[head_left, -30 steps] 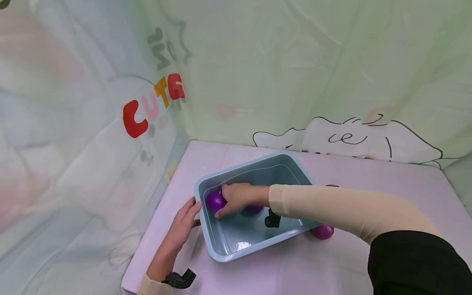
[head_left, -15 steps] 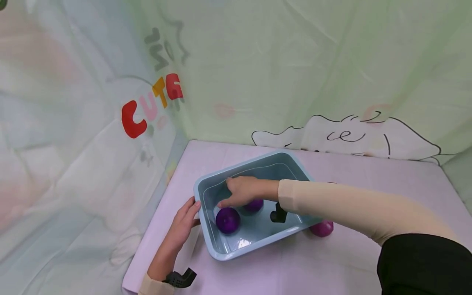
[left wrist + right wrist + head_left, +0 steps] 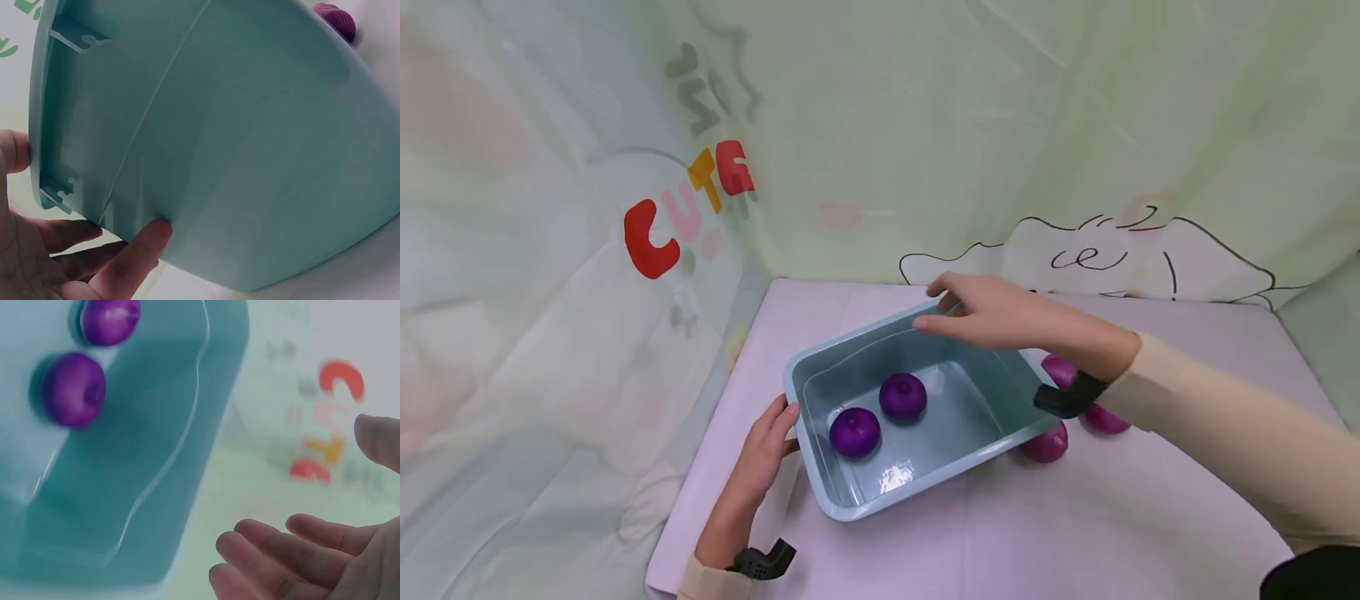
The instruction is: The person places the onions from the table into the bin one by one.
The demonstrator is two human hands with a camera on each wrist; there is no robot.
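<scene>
My left hand (image 3: 763, 457) holds the left end of a light blue plastic basin (image 3: 917, 490). In the left wrist view its thumb lies at the rim and its fingers press the outer wall (image 3: 237, 156). Inside the basin lie two glossy purple round pieces, fruit-like with a dimple: one (image 3: 854, 432) near the left end, the other (image 3: 902, 397) just behind it. My right hand (image 3: 996, 312) hovers above the basin's back rim, fingers loosely extended and nothing in them. The right wrist view shows that palm (image 3: 369, 569) beside the basin.
Several magenta round pieces lie on the table to the right of the basin, among them one (image 3: 1047, 443) at its front right corner and another (image 3: 1105, 419) under my right wrist. A lilac cloth (image 3: 1075, 525) covers the table. Printed curtains (image 3: 850, 125) enclose the back and left.
My right hand has let go of a purple round piece in the basin and lifted out, up and to the right. That piece sits nearer the front. My left hand stays at the rim.
</scene>
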